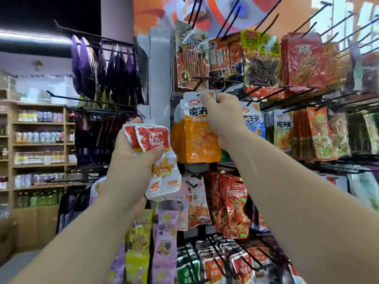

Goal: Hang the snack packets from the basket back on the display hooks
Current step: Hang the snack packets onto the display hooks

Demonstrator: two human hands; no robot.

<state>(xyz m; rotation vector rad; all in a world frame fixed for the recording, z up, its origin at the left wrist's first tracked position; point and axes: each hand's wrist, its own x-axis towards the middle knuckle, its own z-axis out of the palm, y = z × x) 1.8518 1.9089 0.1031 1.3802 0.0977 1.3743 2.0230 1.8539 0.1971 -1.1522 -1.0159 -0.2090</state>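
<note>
Orange packet [196, 138] pinched at its top by my right hand [219, 117], at its hook [200, 83], twelve o'clock. My left hand [131, 160] grips red-and-white packets [155, 152], unhung; basket unseen.

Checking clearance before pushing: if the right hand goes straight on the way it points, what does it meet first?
The right hand probably meets the black hook just above it first; depth is unclear.

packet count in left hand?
2 visible, both red-and-white snack packets gripped in the left hand: the front packet, and a second packet overlapped behind it, peeking out on its left. More may be hidden behind them.
</note>
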